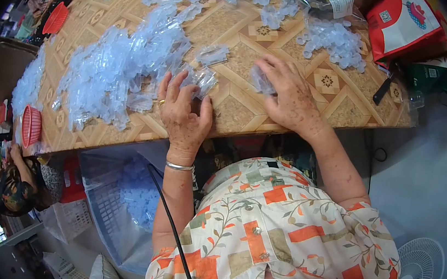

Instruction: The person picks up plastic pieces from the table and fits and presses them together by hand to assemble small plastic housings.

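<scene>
Left hand (185, 110) had fingers spread at the edge of the clear plastic tube heap (104, 73); right hand (292, 95) was closed round a clear plastic piece (262, 81) over the patterned tabletop (238, 105). Plenty lay loose, so likely much left; finished share couldn't be told.

A long heap of translucent plastic pieces (113, 66) is being borne by a brown, patterned tabletop (238, 105), between a round, red plastic basket (31, 126) at left and a translucent plastic mound (336, 44) at right. Below the near edge, more pieces (142, 205) are being held by a blue, lattice-sided plastic crate (107, 195).
</scene>
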The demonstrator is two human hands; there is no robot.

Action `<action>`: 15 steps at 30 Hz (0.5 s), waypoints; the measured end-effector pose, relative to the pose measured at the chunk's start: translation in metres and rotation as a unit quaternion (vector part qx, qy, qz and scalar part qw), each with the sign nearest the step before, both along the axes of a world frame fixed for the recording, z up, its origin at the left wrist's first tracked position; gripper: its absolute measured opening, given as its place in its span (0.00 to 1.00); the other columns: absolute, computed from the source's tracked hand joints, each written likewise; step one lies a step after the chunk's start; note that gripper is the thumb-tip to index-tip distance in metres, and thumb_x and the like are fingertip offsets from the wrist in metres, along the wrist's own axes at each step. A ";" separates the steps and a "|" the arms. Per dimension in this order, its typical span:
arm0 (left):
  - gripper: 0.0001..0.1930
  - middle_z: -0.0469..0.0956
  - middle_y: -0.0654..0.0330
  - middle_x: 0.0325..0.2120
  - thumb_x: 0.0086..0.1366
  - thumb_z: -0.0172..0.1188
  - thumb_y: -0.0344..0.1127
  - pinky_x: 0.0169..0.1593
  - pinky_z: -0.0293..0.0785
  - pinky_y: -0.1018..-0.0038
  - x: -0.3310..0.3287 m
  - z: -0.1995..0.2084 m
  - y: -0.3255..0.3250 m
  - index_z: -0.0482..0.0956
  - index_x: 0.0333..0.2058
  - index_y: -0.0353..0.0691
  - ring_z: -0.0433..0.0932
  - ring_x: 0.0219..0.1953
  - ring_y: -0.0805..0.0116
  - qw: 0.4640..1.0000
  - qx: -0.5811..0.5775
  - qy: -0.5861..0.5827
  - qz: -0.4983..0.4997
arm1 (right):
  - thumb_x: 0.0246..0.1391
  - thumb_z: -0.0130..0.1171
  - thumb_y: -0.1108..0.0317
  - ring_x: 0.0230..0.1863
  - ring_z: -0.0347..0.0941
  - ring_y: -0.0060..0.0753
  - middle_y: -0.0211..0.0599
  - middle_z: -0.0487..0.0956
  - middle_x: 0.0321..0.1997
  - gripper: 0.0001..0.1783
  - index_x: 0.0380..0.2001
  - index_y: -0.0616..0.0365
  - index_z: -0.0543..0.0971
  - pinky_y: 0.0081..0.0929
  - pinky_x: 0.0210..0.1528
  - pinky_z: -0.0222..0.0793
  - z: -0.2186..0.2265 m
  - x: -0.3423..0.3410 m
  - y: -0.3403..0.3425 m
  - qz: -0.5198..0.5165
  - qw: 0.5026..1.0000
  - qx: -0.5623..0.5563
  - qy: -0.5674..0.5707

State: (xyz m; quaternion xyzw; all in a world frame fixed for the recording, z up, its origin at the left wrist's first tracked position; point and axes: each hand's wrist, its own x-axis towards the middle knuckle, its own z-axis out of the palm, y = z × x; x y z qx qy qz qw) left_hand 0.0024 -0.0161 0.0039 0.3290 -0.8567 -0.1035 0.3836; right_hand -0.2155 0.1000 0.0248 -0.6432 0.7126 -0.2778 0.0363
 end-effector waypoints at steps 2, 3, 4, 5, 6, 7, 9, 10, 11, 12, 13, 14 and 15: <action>0.12 0.77 0.49 0.53 0.49 0.66 0.27 0.66 0.63 0.51 0.000 -0.001 0.000 0.79 0.35 0.36 0.67 0.63 0.39 1.000 -0.002 0.000 0.002 | 0.45 0.56 0.73 0.66 0.65 0.54 0.48 0.69 0.66 0.34 0.61 0.60 0.71 0.44 0.68 0.61 0.001 -0.008 -0.001 0.018 1.000 -0.018 0.002; 0.12 0.77 0.49 0.53 0.49 0.66 0.27 0.66 0.63 0.51 0.000 -0.001 0.000 0.79 0.35 0.36 0.67 0.63 0.39 1.000 -0.001 0.000 0.002 | 0.42 0.53 0.77 0.67 0.64 0.53 0.48 0.68 0.67 0.36 0.62 0.59 0.71 0.44 0.69 0.60 0.002 -0.010 -0.001 0.036 0.999 -0.036 0.006; 0.12 0.77 0.49 0.53 0.49 0.66 0.27 0.66 0.63 0.51 0.000 0.000 0.000 0.79 0.35 0.36 0.67 0.63 0.39 1.000 0.001 0.000 0.002 | 0.42 0.53 0.77 0.67 0.64 0.53 0.48 0.68 0.67 0.36 0.62 0.59 0.71 0.44 0.69 0.60 0.000 -0.013 0.001 0.035 0.999 -0.036 0.006; 0.12 0.77 0.49 0.53 0.49 0.66 0.27 0.66 0.63 0.51 0.000 0.000 0.000 0.79 0.35 0.36 0.67 0.63 0.39 1.000 0.004 0.000 0.003 | 0.43 0.55 0.75 0.67 0.64 0.53 0.47 0.68 0.67 0.36 0.62 0.59 0.71 0.44 0.69 0.60 -0.002 -0.016 0.003 0.010 0.999 -0.041 -0.008; 0.12 0.77 0.49 0.53 0.49 0.66 0.27 0.66 0.63 0.51 0.000 0.000 0.000 0.79 0.35 0.36 0.67 0.63 0.39 1.000 0.004 0.000 0.002 | 0.45 0.57 0.74 0.67 0.64 0.53 0.47 0.68 0.66 0.35 0.61 0.58 0.71 0.44 0.69 0.60 -0.004 -0.017 0.004 -0.015 0.999 -0.047 -0.022; 0.12 0.77 0.49 0.53 0.50 0.66 0.27 0.66 0.63 0.51 0.000 0.000 -0.001 0.79 0.36 0.36 0.67 0.63 0.39 1.000 0.003 0.000 0.001 | 0.45 0.57 0.74 0.67 0.64 0.53 0.47 0.68 0.66 0.35 0.61 0.58 0.71 0.44 0.69 0.60 -0.004 -0.016 0.005 -0.017 0.999 -0.046 -0.022; 0.12 0.77 0.49 0.53 0.50 0.66 0.27 0.66 0.63 0.51 0.000 -0.001 -0.002 0.79 0.36 0.36 0.67 0.63 0.39 1.000 0.002 0.000 -0.001 | 0.45 0.61 0.70 0.66 0.65 0.52 0.45 0.70 0.64 0.33 0.59 0.58 0.73 0.44 0.68 0.61 -0.004 -0.009 0.007 -0.064 0.997 -0.004 -0.035; 0.12 0.77 0.48 0.53 0.50 0.66 0.27 0.66 0.63 0.51 0.001 0.000 -0.002 0.79 0.36 0.36 0.67 0.63 0.39 1.000 0.003 -0.001 0.000 | 0.45 0.61 0.70 0.66 0.65 0.52 0.45 0.70 0.64 0.33 0.59 0.58 0.73 0.44 0.68 0.61 -0.003 -0.007 0.006 -0.065 0.997 -0.004 -0.035; 0.12 0.77 0.48 0.53 0.50 0.66 0.27 0.66 0.63 0.51 0.001 0.000 -0.002 0.79 0.36 0.36 0.67 0.63 0.39 1.000 0.004 -0.002 0.002 | 0.46 0.64 0.66 0.65 0.66 0.51 0.45 0.71 0.62 0.32 0.58 0.59 0.74 0.44 0.67 0.61 -0.001 -0.005 0.005 -0.058 0.998 0.001 -0.017; 0.12 0.77 0.48 0.53 0.50 0.66 0.27 0.66 0.63 0.51 0.001 0.000 -0.002 0.79 0.36 0.36 0.67 0.63 0.39 1.000 0.003 -0.001 0.002 | 0.46 0.66 0.63 0.64 0.67 0.50 0.44 0.72 0.61 0.32 0.57 0.60 0.75 0.43 0.67 0.62 0.001 -0.004 0.003 -0.051 0.999 0.007 0.000; 0.12 0.77 0.48 0.53 0.50 0.66 0.27 0.66 0.63 0.51 0.001 0.000 -0.002 0.79 0.36 0.36 0.67 0.63 0.38 1.000 0.006 -0.001 0.002 | 0.46 0.66 0.63 0.64 0.67 0.50 0.44 0.72 0.61 0.32 0.57 0.60 0.75 0.43 0.67 0.62 -0.001 -0.006 0.001 -0.049 0.999 0.004 0.001; 0.12 0.77 0.48 0.53 0.50 0.66 0.27 0.66 0.63 0.51 0.001 0.000 -0.001 0.79 0.36 0.36 0.67 0.63 0.38 1.000 0.009 0.000 0.003 | 0.47 0.66 0.62 0.63 0.67 0.49 0.44 0.73 0.59 0.31 0.56 0.60 0.75 0.44 0.67 0.61 -0.006 -0.009 0.000 -0.035 0.999 0.004 0.006; 0.12 0.77 0.48 0.53 0.50 0.66 0.27 0.66 0.63 0.51 0.001 0.001 -0.001 0.79 0.36 0.36 0.67 0.63 0.38 1.000 0.007 0.001 0.006 | 0.47 0.67 0.61 0.62 0.67 0.49 0.44 0.74 0.57 0.30 0.54 0.60 0.76 0.45 0.66 0.61 -0.007 -0.012 -0.002 -0.020 1.000 0.003 0.011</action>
